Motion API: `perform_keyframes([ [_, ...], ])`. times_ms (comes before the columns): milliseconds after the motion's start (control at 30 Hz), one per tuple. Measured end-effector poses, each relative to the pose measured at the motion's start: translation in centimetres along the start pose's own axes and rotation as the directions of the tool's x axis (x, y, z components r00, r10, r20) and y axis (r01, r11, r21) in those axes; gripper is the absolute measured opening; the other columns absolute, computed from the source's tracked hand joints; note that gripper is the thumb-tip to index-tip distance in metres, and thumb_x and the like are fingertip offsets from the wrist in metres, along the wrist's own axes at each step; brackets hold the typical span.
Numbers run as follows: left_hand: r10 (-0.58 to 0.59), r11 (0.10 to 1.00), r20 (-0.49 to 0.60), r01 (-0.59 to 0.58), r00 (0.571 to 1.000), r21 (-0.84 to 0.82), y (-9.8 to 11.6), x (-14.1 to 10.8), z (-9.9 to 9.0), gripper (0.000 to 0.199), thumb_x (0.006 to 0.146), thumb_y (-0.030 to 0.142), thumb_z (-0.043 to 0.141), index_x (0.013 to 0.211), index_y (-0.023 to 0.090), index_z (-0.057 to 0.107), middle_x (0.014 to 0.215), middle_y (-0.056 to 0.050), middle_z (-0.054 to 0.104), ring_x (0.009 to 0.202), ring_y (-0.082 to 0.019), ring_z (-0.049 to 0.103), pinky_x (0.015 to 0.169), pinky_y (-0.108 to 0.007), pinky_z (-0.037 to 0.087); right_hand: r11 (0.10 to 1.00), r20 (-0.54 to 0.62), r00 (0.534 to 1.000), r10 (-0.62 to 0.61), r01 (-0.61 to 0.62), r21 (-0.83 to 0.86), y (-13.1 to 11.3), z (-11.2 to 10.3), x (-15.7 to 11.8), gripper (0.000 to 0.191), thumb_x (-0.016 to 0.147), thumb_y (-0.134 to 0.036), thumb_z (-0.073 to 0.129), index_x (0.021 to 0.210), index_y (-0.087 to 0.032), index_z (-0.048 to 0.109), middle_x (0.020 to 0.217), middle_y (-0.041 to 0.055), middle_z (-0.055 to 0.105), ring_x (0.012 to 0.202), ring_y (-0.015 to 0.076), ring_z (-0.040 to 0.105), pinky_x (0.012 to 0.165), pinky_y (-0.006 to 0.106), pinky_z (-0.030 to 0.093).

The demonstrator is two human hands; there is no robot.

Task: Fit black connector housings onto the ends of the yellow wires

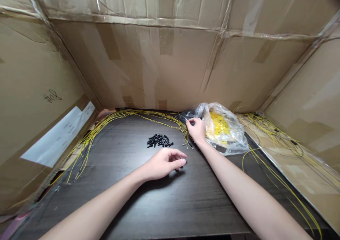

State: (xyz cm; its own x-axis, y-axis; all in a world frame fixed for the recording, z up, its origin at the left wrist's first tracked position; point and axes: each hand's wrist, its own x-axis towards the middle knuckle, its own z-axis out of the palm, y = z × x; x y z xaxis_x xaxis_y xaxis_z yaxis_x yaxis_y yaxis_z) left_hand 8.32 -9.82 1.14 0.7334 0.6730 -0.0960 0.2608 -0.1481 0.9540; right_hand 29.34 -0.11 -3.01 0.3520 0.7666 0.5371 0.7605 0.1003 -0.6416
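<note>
My left hand (164, 164) hovers over the dark wood-grain table (148, 208), just below a small pile of black plastic connectors (159, 141). Its fingers are curled, and a small dark item may sit at the fingertips. My right hand (196, 130) rests at the far side, fingers bunched beside a clear plastic bag (225, 130) of small yellow parts (219, 125). A bundle of thin yellow wires (132, 113) arcs along the table's far edge, and its ends fall just below my right hand. Whatever my right fingers pinch is hidden.
Taped cardboard sheets (138, 63) wall the back and sides of the table. A white paper label (58, 137) is stuck to the left sheet. More yellow wires (276, 137) lie on a cardboard surface to the right and hang across the right table edge.
</note>
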Motion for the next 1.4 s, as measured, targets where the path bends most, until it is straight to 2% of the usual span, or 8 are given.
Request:
perform_keyframes([
  [300, -0.001, 0.999, 0.001, 0.001, 1.000, -0.038, -0.4, 0.0, -0.1, 0.042, 0.086, 0.043, 0.063, 0.112, 0.011, 0.067, 0.087, -0.012, 0.072, 0.077, -0.018, 0.067, 0.073, -0.029, 0.049, 0.976, -0.036, 0.999, -0.016, 0.023, 0.218, -0.4, -0.4, -0.4, 0.023, 0.084, -0.032, 0.055, 0.087, -0.016, 0.071, 0.081, 0.0075, 0.072, 0.078, 0.0217, 0.063, 0.079, 0.034, 0.048],
  [600, -0.023, 0.992, -0.023, 0.020, 0.999, -0.126, -0.4, 0.1, -0.4, 0.042, 0.082, 0.043, 0.067, 0.108, 0.011, 0.068, 0.085, -0.009, 0.070, 0.068, -0.014, 0.062, 0.068, -0.027, 0.049, 0.947, 0.020, 0.990, -0.142, 0.130, 0.293, -4.4, -2.5, -1.3, 0.021, 0.082, -0.022, 0.052, 0.095, -0.017, 0.068, 0.083, 0.0047, 0.070, 0.080, 0.0199, 0.063, 0.082, 0.033, 0.048],
  [733, -0.035, 0.982, -0.121, 0.012, 0.992, -0.189, -0.3, 0.3, -0.3, 0.038, 0.081, 0.045, 0.068, 0.096, 0.011, 0.070, 0.078, -0.007, 0.069, 0.061, -0.012, 0.059, 0.061, -0.024, 0.048, 0.922, 0.080, 0.971, -0.224, 0.184, 0.339, -6.7, -4.2, -2.0, 0.022, 0.085, -0.023, 0.052, 0.102, -0.018, 0.065, 0.084, 0.0042, 0.069, 0.079, 0.0190, 0.062, 0.079, 0.032, 0.048],
  [867, -0.134, 0.938, -0.447, -0.032, 0.884, -0.345, -0.4, 0.7, -1.1, 0.045, 0.081, 0.054, 0.063, 0.091, 0.011, 0.068, 0.063, -0.001, 0.060, 0.048, -0.009, 0.051, 0.048, -0.021, 0.042, 0.879, 0.181, 0.917, -0.355, 0.262, 0.398, -8.3, -5.6, -3.8, 0.029, 0.085, -0.022, 0.055, 0.113, -0.020, 0.060, 0.083, 0.0020, 0.067, 0.078, 0.0180, 0.062, 0.077, 0.031, 0.048],
  [933, -0.193, 0.893, -0.517, -0.069, 0.834, -0.444, -0.5, 0.8, -1.9, 0.050, 0.080, 0.058, 0.062, 0.097, 0.012, 0.067, 0.059, 0.002, 0.055, 0.043, -0.007, 0.044, 0.041, -0.019, 0.035, 0.851, 0.203, 0.881, -0.426, 0.315, 0.420, -8.5, -5.8, -5.1, 0.032, 0.086, -0.020, 0.055, 0.118, -0.022, 0.058, 0.084, 0.0015, 0.066, 0.081, 0.0179, 0.062, 0.080, 0.032, 0.048],
  [1100, -0.226, 0.857, -0.466, -0.053, 0.855, -0.513, -0.8, 0.8, -3.0, 0.034, 0.077, 0.047, 0.067, 0.078, 0.013, 0.062, 0.054, 0.005, 0.047, 0.037, -0.005, 0.035, 0.035, -0.019, 0.023, 0.767, 0.307, 0.721, -0.621, 0.479, 0.428, -8.1, -5.3, -7.5, 0.052, 0.084, -0.013, 0.055, 0.134, -0.024, 0.048, 0.090, 0.0034, 0.066, 0.087, 0.0214, 0.059, 0.085, 0.039, 0.046],
  [1167, -0.211, 0.870, -0.476, -0.058, 0.854, -0.490, -0.8, 0.8, -3.1, 0.028, 0.075, 0.039, 0.070, 0.070, 0.014, 0.058, 0.053, 0.005, 0.045, 0.037, -0.004, 0.033, 0.036, -0.019, 0.021, 0.756, 0.334, 0.691, -0.641, 0.492, 0.432, -8.0, -5.2, -7.9, 0.056, 0.083, -0.012, 0.055, 0.137, -0.024, 0.044, 0.090, 0.0037, 0.066, 0.087, 0.0217, 0.059, 0.085, 0.040, 0.046],
  [1400, -0.167, 0.890, -0.485, -0.080, 0.858, -0.448, -0.7, 0.7, -3.2, 0.035, 0.075, 0.043, 0.074, 0.089, 0.012, 0.069, 0.056, 0.005, 0.042, 0.043, -0.003, 0.031, 0.039, -0.018, 0.021, 0.856, 0.283, 0.868, -0.407, 0.254, 0.451, -8.1, -4.8, -8.1, 0.032, 0.083, -0.028, 0.064, 0.111, -0.022, 0.051, 0.085, 0.0017, 0.063, 0.080, 0.0184, 0.059, 0.079, 0.034, 0.046],
])
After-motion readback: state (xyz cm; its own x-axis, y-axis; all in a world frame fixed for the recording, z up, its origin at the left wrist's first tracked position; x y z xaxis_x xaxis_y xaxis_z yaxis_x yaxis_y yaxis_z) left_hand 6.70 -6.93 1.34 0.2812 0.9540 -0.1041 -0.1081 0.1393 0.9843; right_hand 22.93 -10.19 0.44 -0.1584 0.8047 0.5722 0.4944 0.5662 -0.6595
